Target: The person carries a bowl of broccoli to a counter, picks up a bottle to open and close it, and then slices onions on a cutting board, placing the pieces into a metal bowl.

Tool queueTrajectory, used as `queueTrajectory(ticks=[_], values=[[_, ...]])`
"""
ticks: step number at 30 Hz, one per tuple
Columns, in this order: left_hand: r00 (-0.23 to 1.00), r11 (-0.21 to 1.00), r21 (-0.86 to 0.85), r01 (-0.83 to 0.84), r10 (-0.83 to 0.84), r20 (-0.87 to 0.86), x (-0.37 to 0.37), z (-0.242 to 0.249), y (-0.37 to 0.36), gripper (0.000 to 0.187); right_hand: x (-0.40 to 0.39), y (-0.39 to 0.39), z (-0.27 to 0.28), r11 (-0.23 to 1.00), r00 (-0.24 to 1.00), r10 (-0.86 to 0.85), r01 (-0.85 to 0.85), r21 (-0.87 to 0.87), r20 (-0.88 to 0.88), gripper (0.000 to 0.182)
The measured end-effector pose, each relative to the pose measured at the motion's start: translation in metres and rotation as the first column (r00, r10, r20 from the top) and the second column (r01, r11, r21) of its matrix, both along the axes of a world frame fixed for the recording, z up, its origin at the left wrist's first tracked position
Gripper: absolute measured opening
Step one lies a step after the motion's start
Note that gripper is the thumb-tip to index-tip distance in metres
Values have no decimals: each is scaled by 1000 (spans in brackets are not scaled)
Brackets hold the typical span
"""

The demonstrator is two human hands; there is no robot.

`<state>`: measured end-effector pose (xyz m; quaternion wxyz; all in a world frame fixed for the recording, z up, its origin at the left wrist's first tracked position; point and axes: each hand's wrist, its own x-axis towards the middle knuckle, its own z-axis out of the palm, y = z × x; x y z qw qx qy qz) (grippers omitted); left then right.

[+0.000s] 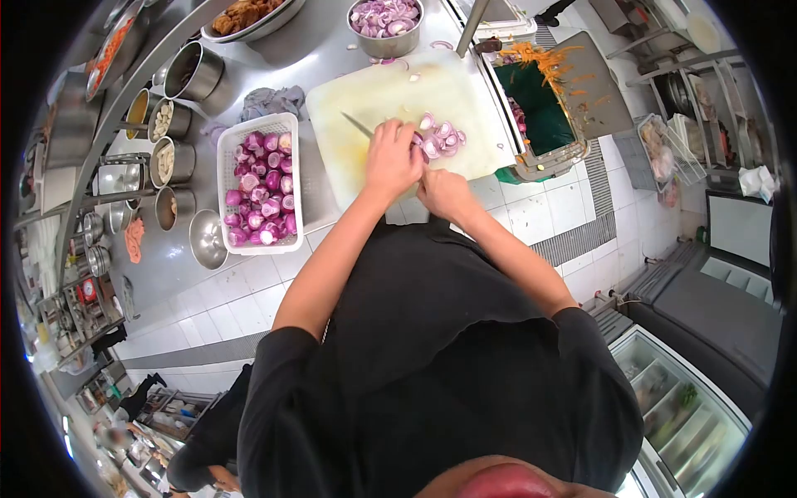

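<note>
My left hand (392, 158) is closed around the handle of a knife (359, 125), whose blade points left over a pale cutting board (374, 95). My right hand (444, 195) is just beside it at the board's near edge, fingers curled on a shallot that is mostly hidden. A pile of sliced purple shallots (440, 139) lies on the board right in front of both hands. A white plastic basket (259, 183) of peeled shallots stands left of the board.
A steel bowl (384, 21) of cut shallots stands beyond the board. A green-lined bin (540, 108) with orange peelings is on the right. Steel pots and cups (170, 158) line the left of the counter. A tiled floor and a glass-topped chest (681, 407) lie below.
</note>
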<state>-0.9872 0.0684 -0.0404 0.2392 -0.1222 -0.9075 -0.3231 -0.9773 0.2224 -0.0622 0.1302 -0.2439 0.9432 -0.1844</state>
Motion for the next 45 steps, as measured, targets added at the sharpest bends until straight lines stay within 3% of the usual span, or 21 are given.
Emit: queueTrajectory(ticks=[2, 3, 5, 6, 8, 9, 11, 13, 17, 19, 23, 26, 32, 35, 39, 41, 45], values=[[922, 984, -123, -131, 167, 350, -30, -15, 17, 27, 12, 0, -6, 998, 998, 52, -53, 18, 26, 22], [924, 983, -120, -139, 172, 340, -39, -24, 16, 27, 16, 0, -7, 994, 993, 99, -101, 33, 59, 23], [822, 987, -158, 22, 72, 564, -51, -35, 14, 32, 17, 1, -6, 992, 989, 111, -117, 54, 103, 25], [825, 987, -159, 23, 72, 561, -51, -37, 11, 32, 16, 1, -4, 993, 986, 94, -103, 58, 138, 25], [882, 999, 32, 3, -18, 470, -50, -38, -4, 31, 11, 3, -6, 995, 982, 74, -85, 55, 171, 25], [882, 1000, 25, 8, -18, 471, -44, -26, -8, 31, 5, 8, -10, 996, 987, 54, -64, 67, 150, 26], [973, 919, 377, -115, 29, 228, -20, -7, -14, 29, -2, 17, -14, 997, 990, 24, -34, 72, 138, 26], [984, 937, 326, -125, 76, 158, 3, -20, -25, 28, -12, 22, -4, 993, 995, -34, 23, 113, 89, 27], [951, 960, 257, -111, 27, 309, 44, -56, -44, 25, -14, 10, 2, 993, 1000, -14, 11, 114, 28, 26], [980, 986, 122, -111, 89, 178, 54, -53, -47, 19, -11, 6, -17, 997, 1000, 9, -9, 83, 0, 24], [965, 988, 141, -70, 31, 261, 48, -56, -48, 19, -23, -7, -24, 994, 998, 34, -28, 103, -49, 20], [969, 989, 146, -19, -17, 245, 27, -59, -33, 17, -21, -12, 17, 987, 996, 62, -51, 153, -64, 18], [975, 982, 184, -43, 1, 222, 26, -59, -24, 18, -28, -12, -18, 985, 995, 43, -27, 171, -89, 18], [968, 982, 183, -52, 4, 250, 26, -60, -25, 18, -25, -13, 24, 978, 996, 70, -57, 200, -59, 16], [964, 976, 208, -62, 4, 267, 25, -57, -23, 19, -19, -12, -23, 985, 999, -3, 12, 172, -54, 17], [990, 995, 7, 103, -103, 100, 23, -55, -27, 16, -29, -12, -26, 990, 997, 50, -41, 138, -59, 18], [954, 936, -198, 290, -266, 141, 16, -52, -33, 16, -30, -4, -12, 996, 999, 24, -22, 85, -22, 16]])
